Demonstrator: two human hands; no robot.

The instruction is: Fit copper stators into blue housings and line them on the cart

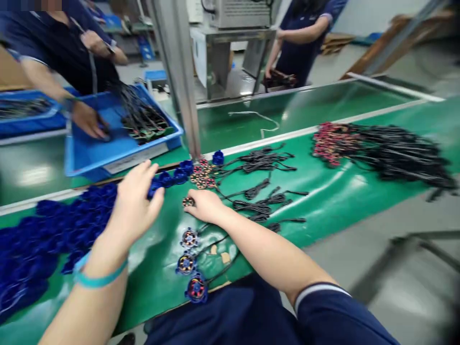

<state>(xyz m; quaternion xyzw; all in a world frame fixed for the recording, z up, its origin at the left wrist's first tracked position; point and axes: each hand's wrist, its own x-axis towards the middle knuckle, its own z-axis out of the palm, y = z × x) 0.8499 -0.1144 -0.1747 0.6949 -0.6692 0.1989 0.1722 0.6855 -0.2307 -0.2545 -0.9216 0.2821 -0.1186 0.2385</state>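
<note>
My right hand [205,206] pinches a small wound motor stator [187,201] just above the green table. My left hand [134,203] is open, thumb apart from the fingers, beside a row of blue plastic housings [167,179]; I cannot tell whether it touches them. Beyond my right hand lies a cluster of stators [201,173] with bundled black cables [257,160] trailing right. Nearer my body, three blue housings with coils inside stand in a column, the closest one [197,288] by the table edge.
A big heap of blue housings [72,225] covers the left side. Far right lies a pile of red-ended stators [332,143] with black cables. A metal post [176,72] rises at the table's back edge. Behind it, a co-worker's hand [88,120] reaches into a blue bin [125,160]. Another person stands farther back.
</note>
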